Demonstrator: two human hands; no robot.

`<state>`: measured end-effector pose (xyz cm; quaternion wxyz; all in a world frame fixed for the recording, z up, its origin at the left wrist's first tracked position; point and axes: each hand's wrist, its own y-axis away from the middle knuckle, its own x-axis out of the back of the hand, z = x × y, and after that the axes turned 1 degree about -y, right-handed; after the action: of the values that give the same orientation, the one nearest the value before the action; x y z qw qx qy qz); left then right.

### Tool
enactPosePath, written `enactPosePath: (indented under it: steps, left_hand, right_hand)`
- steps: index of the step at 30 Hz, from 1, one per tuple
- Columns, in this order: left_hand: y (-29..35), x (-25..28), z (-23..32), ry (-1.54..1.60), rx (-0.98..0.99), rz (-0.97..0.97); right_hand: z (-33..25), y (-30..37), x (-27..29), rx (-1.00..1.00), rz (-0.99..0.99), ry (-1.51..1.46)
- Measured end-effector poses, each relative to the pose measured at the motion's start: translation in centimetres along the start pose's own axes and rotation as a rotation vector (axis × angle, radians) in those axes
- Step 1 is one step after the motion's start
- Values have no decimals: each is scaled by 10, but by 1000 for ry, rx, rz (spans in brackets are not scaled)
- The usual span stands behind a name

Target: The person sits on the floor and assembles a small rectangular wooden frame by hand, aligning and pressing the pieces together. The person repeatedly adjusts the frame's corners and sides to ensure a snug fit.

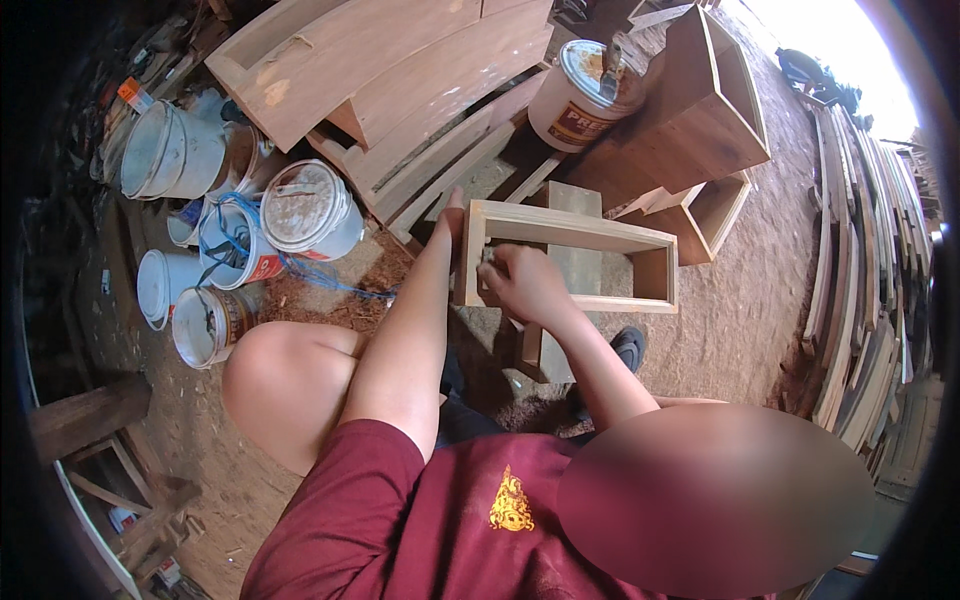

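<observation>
A rectangular wooden drawer (590,302) rests across a plank support (573,200) in front of me, its open side up. My left hand (455,212) lies along the outside of the drawer's left end, seen edge-on with fingers stretched. Reaching over the front side, my right hand (528,282) is inside the left end, fingers curled and pressed together near the inner face. Whatever those fingers hold, if anything, is hidden.
Several paint buckets (305,210) stand at the left with blue cord (335,283) among them. A large wooden cabinet (400,80) lies behind. Another bucket (575,100) and more drawers (700,110) are at the back right. Stacked boards (850,270) line the right.
</observation>
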<state>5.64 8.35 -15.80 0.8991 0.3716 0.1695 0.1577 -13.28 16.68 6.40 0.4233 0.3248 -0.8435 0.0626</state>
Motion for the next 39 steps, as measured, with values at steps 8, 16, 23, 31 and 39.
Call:
enactPosePath:
  steps: [8, 16, 23, 31, 39]
  left_hand:
    - [-4, 1, -1, 2, -5, 4]
    - [-7, 3, -1, 14, -3, 5]
    - [-8, 2, -2, 17, -4, 6]
    - [-12, -2, 1, 17, -12, 7]
    - [-14, -1, 2, 15, -13, 17]
  right_hand:
    - [2, -4, 10, 80, -98, 43]
    - [14, 9, 30, 577, 79, 310]
    - [22, 16, 17, 607, 84, 218]
    - [15, 17, 5, 693, 120, 112]
    - [25, 20, -7, 646, 182, 65]
